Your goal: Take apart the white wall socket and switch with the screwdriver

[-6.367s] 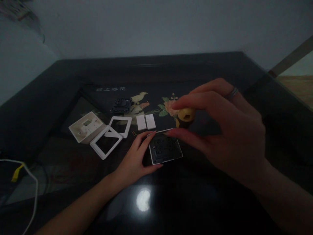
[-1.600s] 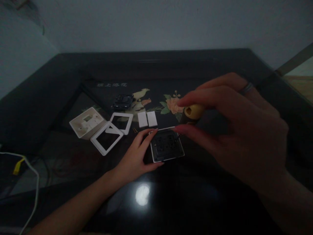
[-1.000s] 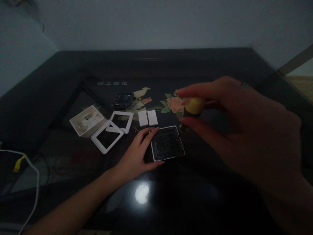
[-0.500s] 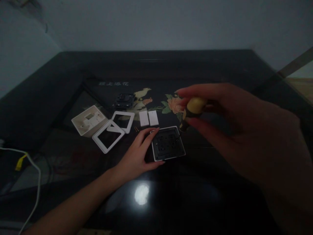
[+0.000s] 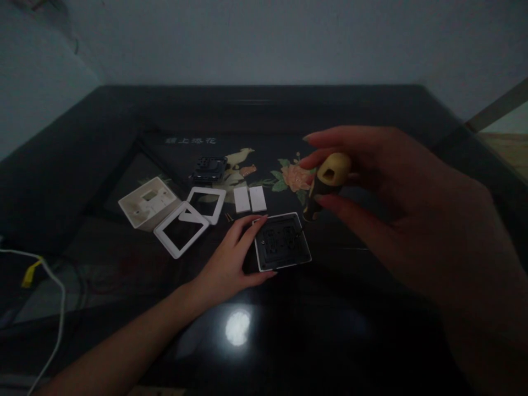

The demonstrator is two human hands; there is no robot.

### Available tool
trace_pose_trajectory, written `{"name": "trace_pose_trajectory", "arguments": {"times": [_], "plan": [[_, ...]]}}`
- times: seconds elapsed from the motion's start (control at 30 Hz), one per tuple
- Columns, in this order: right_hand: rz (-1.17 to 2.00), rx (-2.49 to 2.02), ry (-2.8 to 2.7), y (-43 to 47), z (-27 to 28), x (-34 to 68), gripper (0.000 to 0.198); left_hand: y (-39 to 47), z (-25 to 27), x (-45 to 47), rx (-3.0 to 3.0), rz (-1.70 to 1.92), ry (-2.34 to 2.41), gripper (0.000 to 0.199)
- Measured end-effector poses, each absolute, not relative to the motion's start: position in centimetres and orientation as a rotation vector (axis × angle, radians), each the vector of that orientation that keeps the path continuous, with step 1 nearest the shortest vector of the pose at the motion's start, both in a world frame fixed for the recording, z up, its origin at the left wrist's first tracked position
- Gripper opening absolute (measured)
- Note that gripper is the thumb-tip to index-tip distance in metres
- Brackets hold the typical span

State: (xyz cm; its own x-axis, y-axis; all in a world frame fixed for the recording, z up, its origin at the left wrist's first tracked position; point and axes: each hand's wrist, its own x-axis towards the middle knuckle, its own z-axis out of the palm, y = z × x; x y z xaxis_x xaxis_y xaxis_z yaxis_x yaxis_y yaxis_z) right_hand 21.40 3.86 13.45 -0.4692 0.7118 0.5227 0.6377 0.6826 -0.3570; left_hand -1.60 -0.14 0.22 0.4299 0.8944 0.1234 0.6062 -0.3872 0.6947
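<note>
My left hand [image 5: 233, 253] grips the left side of a square white wall box [image 5: 282, 242] with a black switch insert inside, fingers on its far edge and thumb on the near one. In my right hand [image 5: 396, 209] is a screwdriver [image 5: 328, 184] with a yellow and black handle, held between thumb and fingers. It tilts down toward the right side of the box, where the dark shaft shows faintly near a screw hole. Two white rocker plates [image 5: 249, 199] lie just beyond the box. A few small screws [image 5: 229, 217] rest by my left fingers.
Two white square frames [image 5: 181, 230] overlap left of my hand, beside an open white wall box [image 5: 148, 202]. Behind them lies a black switch insert [image 5: 209, 169]. A white cable [image 5: 62, 308] with a yellow tag runs along the left. The dark glossy table [image 5: 330, 330] carries a floral print.
My right hand has turned the screwdriver handle slightly and its fingers have lifted a little, so the hole in the handle's end now shows. My left hand keeps its hold on the box.
</note>
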Motion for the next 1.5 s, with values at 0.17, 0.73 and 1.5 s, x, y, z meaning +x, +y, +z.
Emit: {"name": "trace_pose_trajectory", "arguments": {"times": [0.17,0.73,1.5], "plan": [[0.119,-0.918,-2.308,4.3,13.2,21.4,0.032,-0.2,0.1,-1.6,2.132,0.650,1.273,0.089],[0.036,-0.965,-2.237,4.0,13.0,20.9,0.031,-0.2,0.0,-1.6,2.133,0.647,1.276,0.090],[0.167,-0.994,-2.277,3.6,13.2,21.2,0.056,-0.2,-0.1,-1.6,2.133,0.659,1.263,0.090]]}}
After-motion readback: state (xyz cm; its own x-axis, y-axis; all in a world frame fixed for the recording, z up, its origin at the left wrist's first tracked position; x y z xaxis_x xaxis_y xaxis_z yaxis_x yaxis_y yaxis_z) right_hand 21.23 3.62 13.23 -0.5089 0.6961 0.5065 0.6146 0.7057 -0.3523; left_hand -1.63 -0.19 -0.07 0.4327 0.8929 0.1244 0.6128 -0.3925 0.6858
